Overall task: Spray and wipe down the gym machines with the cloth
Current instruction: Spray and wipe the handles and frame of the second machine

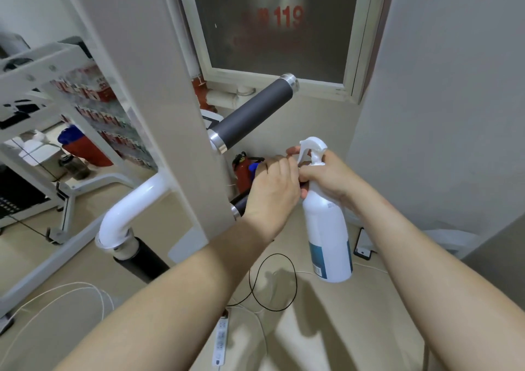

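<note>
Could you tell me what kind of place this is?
Probably a small gym or workout room: a white machine frame carries dark grip handles, and a second white frame stands on the left. The right hand holds a spray bottle.

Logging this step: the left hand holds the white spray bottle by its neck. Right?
No: in the head view the right hand holds the white spray bottle by its neck; the left hand is at its nozzle.

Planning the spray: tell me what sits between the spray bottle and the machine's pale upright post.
Head view: the left hand lies between the spray bottle and the pale upright post.
</note>
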Action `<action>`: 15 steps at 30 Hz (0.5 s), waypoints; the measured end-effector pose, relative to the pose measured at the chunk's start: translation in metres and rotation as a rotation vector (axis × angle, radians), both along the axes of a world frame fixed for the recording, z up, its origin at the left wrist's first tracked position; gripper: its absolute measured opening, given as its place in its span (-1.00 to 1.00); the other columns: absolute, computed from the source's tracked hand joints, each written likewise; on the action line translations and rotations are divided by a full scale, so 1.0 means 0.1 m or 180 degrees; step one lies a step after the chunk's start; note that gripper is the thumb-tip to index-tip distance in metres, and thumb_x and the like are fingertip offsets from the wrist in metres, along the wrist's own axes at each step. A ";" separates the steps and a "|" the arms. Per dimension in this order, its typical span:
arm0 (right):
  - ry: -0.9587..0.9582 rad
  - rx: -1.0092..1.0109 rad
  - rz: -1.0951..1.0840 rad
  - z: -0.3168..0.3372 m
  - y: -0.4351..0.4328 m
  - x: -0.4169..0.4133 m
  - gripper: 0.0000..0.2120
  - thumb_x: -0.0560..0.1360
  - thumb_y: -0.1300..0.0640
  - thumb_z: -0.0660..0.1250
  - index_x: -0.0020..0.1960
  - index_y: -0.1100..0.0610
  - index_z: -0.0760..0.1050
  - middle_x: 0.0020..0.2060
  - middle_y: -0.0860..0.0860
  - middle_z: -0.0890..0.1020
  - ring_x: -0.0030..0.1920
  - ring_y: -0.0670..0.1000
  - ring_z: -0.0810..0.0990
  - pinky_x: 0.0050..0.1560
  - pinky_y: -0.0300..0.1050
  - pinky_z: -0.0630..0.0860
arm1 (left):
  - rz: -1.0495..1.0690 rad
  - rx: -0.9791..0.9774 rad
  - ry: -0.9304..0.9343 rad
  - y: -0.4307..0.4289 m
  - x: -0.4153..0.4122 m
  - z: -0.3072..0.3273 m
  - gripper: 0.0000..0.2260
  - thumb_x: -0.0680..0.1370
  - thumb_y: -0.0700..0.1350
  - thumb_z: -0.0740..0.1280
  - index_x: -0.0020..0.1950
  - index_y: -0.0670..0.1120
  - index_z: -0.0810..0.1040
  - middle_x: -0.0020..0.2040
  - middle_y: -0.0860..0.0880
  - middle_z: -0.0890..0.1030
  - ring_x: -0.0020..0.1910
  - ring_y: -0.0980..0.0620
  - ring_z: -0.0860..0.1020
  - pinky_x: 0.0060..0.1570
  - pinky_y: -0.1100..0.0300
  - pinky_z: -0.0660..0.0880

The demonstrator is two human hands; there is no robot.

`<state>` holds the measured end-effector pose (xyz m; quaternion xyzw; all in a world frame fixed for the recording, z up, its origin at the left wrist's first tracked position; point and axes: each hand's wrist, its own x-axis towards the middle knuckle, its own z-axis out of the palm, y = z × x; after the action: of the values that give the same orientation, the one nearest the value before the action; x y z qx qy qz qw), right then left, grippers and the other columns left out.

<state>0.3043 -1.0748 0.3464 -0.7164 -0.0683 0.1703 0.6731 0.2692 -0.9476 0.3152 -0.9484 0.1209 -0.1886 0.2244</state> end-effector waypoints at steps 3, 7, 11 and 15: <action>0.0054 0.0029 0.0034 0.01 0.06 -0.07 -0.59 0.40 0.39 0.24 0.19 0.13 0.55 -0.32 0.24 0.57 -0.45 0.08 0.53 -0.37 -0.14 0.55 | 0.0018 0.0049 -0.0040 0.07 -0.15 0.14 -0.54 0.59 -0.04 0.00 0.38 -0.22 0.42 0.02 -0.12 0.55 -0.04 -0.08 0.55 -0.06 0.11 0.48; -0.0118 -0.0406 -0.0049 0.02 0.11 -0.06 -0.57 0.43 0.32 0.26 0.27 0.10 0.52 -0.15 0.30 0.67 -0.45 0.06 0.56 -0.33 -0.13 0.55 | 0.0587 0.0244 0.0814 0.18 -0.33 0.39 -0.40 0.63 -0.12 0.15 0.51 -0.36 -0.07 0.33 -0.26 0.38 0.18 -0.21 0.49 -0.12 0.10 0.45; -0.0094 -0.0395 -0.0352 0.07 0.15 -0.04 -0.64 0.42 0.32 0.29 0.20 0.17 0.52 -0.27 0.27 0.63 -0.46 0.10 0.59 -0.27 -0.01 0.57 | 0.0895 0.0312 0.0733 0.17 -0.48 0.36 -0.45 0.62 -0.15 0.07 0.49 -0.37 -0.08 0.18 -0.29 0.46 0.11 -0.22 0.51 -0.18 0.13 0.40; 0.0048 -0.0168 -0.0382 0.11 0.02 0.00 -0.65 0.46 0.40 0.25 0.19 0.18 0.53 -0.20 0.24 0.58 -0.48 0.06 0.55 -0.36 -0.12 0.55 | 0.0762 -0.0328 0.0700 -0.04 -0.29 0.25 -0.46 0.62 -0.18 0.12 0.50 -0.34 -0.02 0.19 -0.24 0.50 0.08 -0.21 0.56 -0.28 0.13 0.43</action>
<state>0.3044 -1.0725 0.3571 -0.7355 -0.0157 0.1368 0.6634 0.2402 -0.9513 0.3406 -0.9812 0.0211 -0.0616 0.1817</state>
